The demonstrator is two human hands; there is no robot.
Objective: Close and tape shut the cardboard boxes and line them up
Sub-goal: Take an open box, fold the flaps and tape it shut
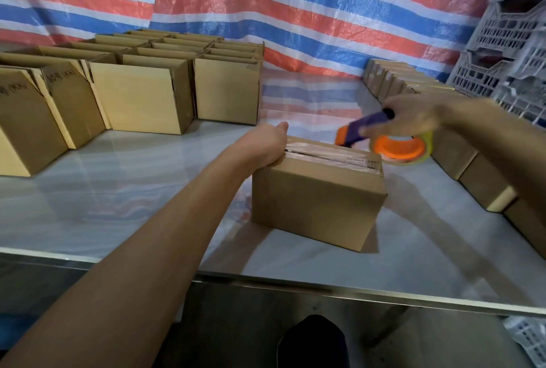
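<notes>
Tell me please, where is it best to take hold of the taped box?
Take the box by its two short ends, coming from above. It lies flat with its long side toward you, and the top is taped shut, so the flaps should hold. The left hand rests at the left end; the right end is free.

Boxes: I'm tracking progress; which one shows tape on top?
The box the left hand touches, mid-table: clear tape covers its seam, while the boxes at left stand open.

A striped tarp (295, 12) backs the glossy table (118, 190) — grey crates (511, 42) stacked at right.
</notes>
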